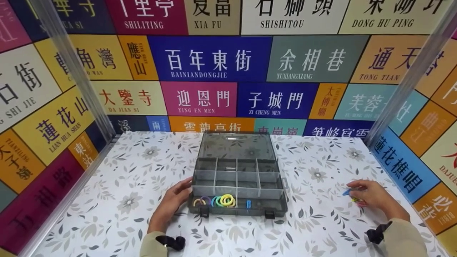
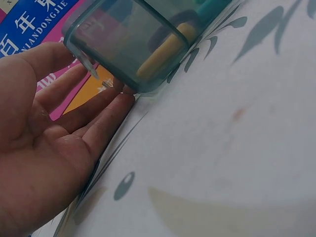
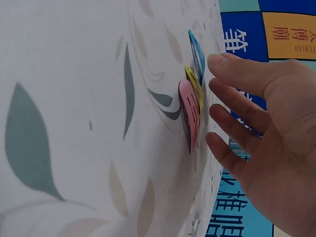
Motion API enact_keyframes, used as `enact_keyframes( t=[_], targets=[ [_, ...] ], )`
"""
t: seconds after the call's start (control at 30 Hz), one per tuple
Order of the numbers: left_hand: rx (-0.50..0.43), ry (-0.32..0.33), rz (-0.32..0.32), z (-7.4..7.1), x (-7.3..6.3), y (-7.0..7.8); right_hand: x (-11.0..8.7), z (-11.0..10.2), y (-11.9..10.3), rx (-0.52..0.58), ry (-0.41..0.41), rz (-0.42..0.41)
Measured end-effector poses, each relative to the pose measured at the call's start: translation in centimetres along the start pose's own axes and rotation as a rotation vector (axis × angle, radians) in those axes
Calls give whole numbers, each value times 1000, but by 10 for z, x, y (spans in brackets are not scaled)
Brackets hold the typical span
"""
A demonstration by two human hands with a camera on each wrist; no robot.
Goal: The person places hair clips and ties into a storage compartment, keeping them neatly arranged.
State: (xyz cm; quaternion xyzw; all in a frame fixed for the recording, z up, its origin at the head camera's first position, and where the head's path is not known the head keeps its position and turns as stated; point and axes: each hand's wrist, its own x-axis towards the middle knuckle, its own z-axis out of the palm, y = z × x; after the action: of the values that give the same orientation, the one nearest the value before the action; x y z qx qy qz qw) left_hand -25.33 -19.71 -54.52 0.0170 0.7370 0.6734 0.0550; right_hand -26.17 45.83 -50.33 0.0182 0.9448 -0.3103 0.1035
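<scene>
At the right of the head frame, the right hand [image 1: 371, 195] reaches beside a blue hair clip [image 3: 197, 57], a yellow hair clip [image 3: 195, 89] and a pink hair clip [image 3: 189, 116] on the counter [image 1: 314, 228], its fingers loose and apart. At centre, the left hand [image 1: 174, 200] touches the left side of the open organizer box [image 1: 235, 212] with relaxed fingers. Hair ties [image 1: 221, 200] lie in its lower-left compartment, another blue clip [image 1: 249, 204] in the lower-right one.
</scene>
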Motion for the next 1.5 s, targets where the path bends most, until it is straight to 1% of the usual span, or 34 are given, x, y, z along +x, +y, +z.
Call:
enact_keyframes(
  t=[0.13, 0.27, 0.33, 0.5, 0.6, 0.93, 1.03, 1.17, 1.27, 1.37, 1.5],
  targets=[
    [2, 0, -2, 0, 0, 0, 1, 1, 0, 29, -16, 9],
    [11, 3, -29, 0, -1, 1, 1, 0, 0, 38, -29, 33],
    [15, 4, -40, 0, -1, 0, 2, -1, 1, 25, -30, 30],
    [3, -9, -8, -1, -1, 0, 4, -2, 2, -29, -13, -18],
    [8, -17, 6, -1, 0, 0, 4, -3, 3, -34, -10, -17],
    [13, -14, -10, -2, 0, -1, 4, 0, 2, -27, -6, 33],
    [19, -16, -23, -2, 0, 0, 3, 1, 2, -4, -8, 32],
    [23, -19, -34, -2, -1, 1, 3, 3, 1, 34, -18, 50],
    [31, -18, -34, -2, -1, 2, 4, 3, -1, 34, -25, 85],
    [32, -16, -30, -1, -1, 2, 5, 4, -4, 13, -15, 83],
    [12, -14, -8, -1, -1, 2, 3, 6, -13, -7, 33, 58]
  ],
)
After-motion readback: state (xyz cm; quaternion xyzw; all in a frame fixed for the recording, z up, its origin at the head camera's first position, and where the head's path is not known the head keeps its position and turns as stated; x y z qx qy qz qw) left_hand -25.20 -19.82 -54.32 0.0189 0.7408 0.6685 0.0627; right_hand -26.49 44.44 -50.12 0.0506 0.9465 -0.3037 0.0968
